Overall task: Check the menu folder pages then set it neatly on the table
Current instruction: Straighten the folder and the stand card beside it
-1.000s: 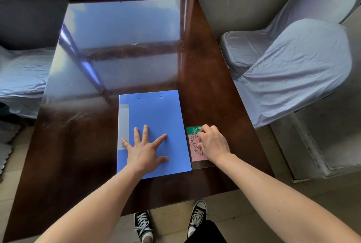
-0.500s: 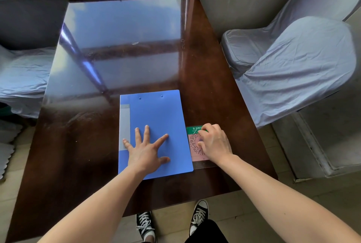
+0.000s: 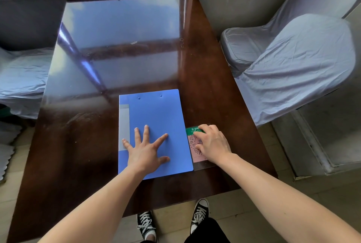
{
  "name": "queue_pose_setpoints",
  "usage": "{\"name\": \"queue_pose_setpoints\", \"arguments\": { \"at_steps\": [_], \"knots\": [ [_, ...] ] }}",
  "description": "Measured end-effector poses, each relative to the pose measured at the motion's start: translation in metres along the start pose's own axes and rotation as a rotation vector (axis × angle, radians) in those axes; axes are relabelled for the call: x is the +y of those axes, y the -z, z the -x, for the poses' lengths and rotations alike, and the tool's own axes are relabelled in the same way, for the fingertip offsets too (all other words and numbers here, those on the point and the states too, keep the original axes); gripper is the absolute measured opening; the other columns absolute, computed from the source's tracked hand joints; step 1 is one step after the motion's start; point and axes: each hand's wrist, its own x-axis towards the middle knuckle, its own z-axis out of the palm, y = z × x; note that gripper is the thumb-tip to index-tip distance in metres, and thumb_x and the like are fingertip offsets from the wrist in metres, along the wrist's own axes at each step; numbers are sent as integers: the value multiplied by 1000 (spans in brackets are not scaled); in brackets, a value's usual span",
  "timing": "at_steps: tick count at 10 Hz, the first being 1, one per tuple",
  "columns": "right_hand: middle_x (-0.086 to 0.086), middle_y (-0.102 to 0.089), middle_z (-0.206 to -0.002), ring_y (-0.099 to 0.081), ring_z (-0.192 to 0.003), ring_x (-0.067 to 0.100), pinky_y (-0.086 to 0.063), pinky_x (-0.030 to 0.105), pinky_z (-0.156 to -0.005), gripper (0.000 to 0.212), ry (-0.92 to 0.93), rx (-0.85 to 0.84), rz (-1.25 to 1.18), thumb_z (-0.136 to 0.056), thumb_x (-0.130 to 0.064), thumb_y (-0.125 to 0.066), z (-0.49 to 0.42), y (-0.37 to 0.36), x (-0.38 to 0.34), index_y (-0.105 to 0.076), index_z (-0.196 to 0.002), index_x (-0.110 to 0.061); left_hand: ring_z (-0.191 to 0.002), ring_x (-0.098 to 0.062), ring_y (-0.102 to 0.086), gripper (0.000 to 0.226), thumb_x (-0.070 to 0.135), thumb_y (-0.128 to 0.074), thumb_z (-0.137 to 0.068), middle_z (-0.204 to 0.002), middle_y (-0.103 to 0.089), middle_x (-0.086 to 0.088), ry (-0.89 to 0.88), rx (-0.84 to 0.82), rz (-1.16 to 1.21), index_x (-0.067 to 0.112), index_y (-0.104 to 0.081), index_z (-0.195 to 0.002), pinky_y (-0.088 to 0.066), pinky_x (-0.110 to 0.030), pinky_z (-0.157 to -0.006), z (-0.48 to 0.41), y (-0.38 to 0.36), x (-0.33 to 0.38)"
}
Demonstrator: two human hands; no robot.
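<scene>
Glossy dark brown wood makes up the tabletop (image 3: 82, 145), which mirrors a bright window and is flanked by chairs in grey-blue fabric covers (image 3: 297, 66). Near its front edge lies the flat blue plastic menu folder (image 3: 156, 113), closed, its long sides running roughly parallel to the tabletop's edges and its pale spine label to the left.

The left hand (image 3: 145, 150) is pressed flat on the lower part of the cover with fingers spread wide, gripping nothing; that broad palm contact looks meant to pin the folder so it cannot slide on the slick surface. The right hand (image 3: 212, 143) rests just beside the folder's right edge, fingers curled loosely over a small pink and green card printed with a round code, inside a clear sleeve (image 3: 192, 142). It clamps on nothing that can be seen. It probably steadies or nudges that card so it sits tidily against the folder.

With the cover shut and the folder squared up, the page check appears finished and only the final straightening remains.
</scene>
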Motion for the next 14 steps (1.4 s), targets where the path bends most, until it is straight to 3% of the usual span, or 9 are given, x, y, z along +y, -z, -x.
{"name": "queue_pose_setpoints", "arguments": {
  "at_steps": [8,11,14],
  "knots": [
    [0,-50,-142,-43,-130,21,-48,37,-100,49,-40,38,-77,-88,-38,-69,4,5,1,-58,-132,-22,-149,-37,27,85,81,-51,-75,-168,14,-5,22,-20,44,63,-7,-145,14,-75,-109,0,1,0],
    [0,-48,-145,-39,-134,23,-44,41,-104,53,5,-42,-53,-83,-42,-72,25,-2,16,-55,-130,-28,-152,-33,18,82,71,-62,-78,-168,9,-8,-9,53,117,55,-23,-148,9,-64,-119,5,0,0],
    [1,-48,-146,-39,-134,23,-44,41,-104,54,0,-36,-47,-83,-43,-72,25,-3,15,-55,-131,-28,-152,-33,17,80,69,-63,-78,-169,8,-8,-4,47,125,55,-26,-147,10,-62,-119,7,2,2]
  ]
}}
